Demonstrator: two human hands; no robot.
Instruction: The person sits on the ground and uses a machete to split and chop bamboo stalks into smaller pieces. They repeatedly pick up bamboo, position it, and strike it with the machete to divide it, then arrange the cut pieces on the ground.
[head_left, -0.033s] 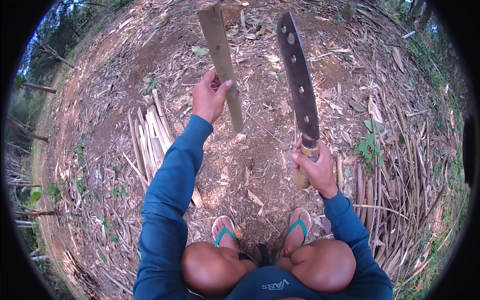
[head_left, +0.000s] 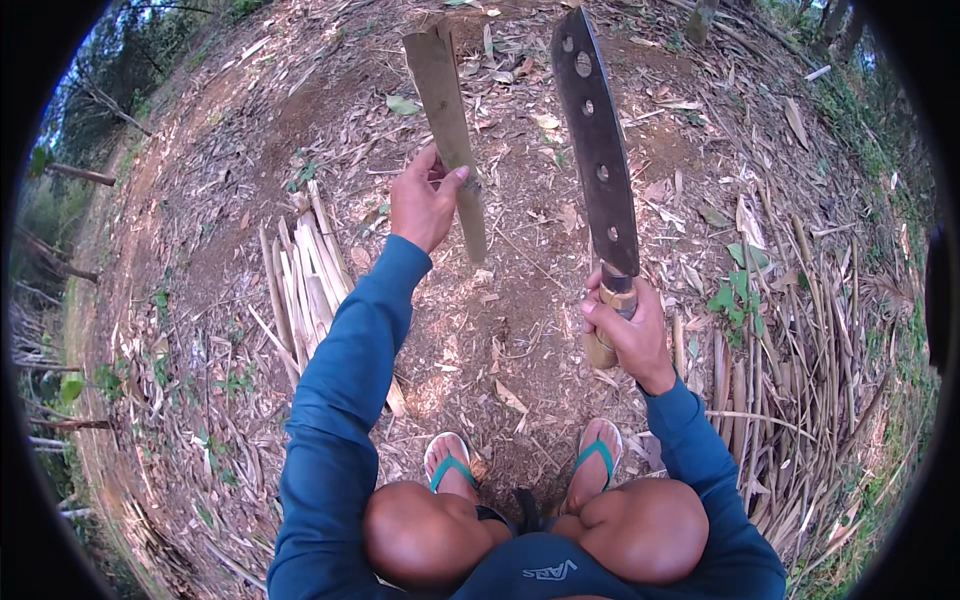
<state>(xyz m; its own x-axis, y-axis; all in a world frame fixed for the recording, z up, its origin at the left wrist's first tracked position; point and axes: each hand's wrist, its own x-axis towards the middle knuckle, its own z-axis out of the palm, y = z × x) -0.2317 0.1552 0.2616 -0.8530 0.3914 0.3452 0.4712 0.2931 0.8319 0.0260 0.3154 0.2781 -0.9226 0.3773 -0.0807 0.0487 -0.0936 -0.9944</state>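
Observation:
In my left hand (head_left: 425, 200) is a flat length of split wood (head_left: 441, 100), pinched near its middle between thumb and fingers. Its broader end points away from me and its narrow end toward me. My right hand (head_left: 636, 335) is wrapped round the wooden handle (head_left: 602, 347) of a large machete (head_left: 597, 140). The dark blade has several round holes along it and points up and away, tilted slightly left. Blade and wood are apart, the machete to the right of the wood.
A bundle of split sticks (head_left: 308, 270) lies on the ground at left, partly behind my left forearm. To the right is a large heap of thin sticks (head_left: 790, 370) beside a small green plant (head_left: 737, 300). Dry leaves and wood chips cover the soil. My sandalled feet (head_left: 452, 462) are close below.
The piece of wood and my left hand have shifted slightly to the right. The machete has risen a little, its tip slightly farther away. Both hands keep their hold.

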